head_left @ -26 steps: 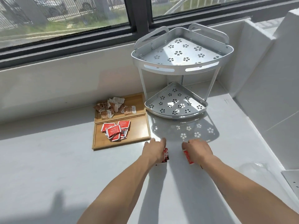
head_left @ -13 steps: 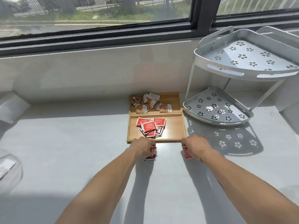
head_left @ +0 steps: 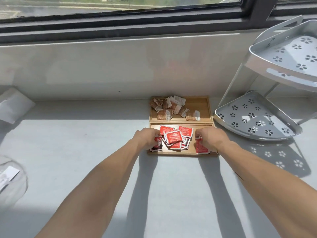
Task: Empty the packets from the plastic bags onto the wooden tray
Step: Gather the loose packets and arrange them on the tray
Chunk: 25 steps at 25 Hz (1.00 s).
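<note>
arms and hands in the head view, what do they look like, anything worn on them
Both forearms are bare, with no sleeves in view. The left hand shows no glove, ring or watch. The right hand is gloveless too; a thin dark line crosses its wrist, perhaps a band, and a small dark mark sits further down that forearm.

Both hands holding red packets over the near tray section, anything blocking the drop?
Nothing visible. The left hand and right hand each hold a red packet at the near compartment of the wooden tray, flanking the red packet pile. Bare wood shows near both hands.
</note>
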Motion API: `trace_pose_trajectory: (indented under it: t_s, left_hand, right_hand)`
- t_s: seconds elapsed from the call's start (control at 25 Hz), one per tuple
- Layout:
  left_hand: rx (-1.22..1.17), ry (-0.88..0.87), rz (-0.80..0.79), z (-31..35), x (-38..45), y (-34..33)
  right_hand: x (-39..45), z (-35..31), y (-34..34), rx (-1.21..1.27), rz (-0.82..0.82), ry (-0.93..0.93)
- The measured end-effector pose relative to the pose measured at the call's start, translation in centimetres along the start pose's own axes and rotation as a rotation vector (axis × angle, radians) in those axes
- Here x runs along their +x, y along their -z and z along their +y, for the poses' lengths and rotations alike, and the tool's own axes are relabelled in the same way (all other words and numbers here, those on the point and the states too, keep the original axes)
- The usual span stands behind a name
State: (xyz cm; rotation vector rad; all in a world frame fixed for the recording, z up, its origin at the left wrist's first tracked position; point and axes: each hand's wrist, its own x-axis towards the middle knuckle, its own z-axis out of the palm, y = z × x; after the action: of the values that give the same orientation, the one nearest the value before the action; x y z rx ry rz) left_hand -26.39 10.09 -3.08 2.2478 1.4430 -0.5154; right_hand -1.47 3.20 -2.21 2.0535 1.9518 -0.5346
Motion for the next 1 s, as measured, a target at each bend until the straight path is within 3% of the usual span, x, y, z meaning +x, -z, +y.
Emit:
trace_pose_trajectory:
  t_s: [0.2,0.64,1.0]
  left_hand:
    - [0.014,-0.028,0.142,-0.5,1.2,-1.3]
    - [0.016,0.097,0.303,1.0,-1.8,-2.8]
    - [0.021,0.026,0.108,2.9,-6.5,-2.9]
  right_hand:
    - [0.8,0.1,-1.4,-0.016,0.067,-0.041]
    - [-0.9,-1.9,-2.3,-0.026,0.191,-0.106]
    - [-7.7,-3.3,-1.8,-0.129,-0.031,-0.074]
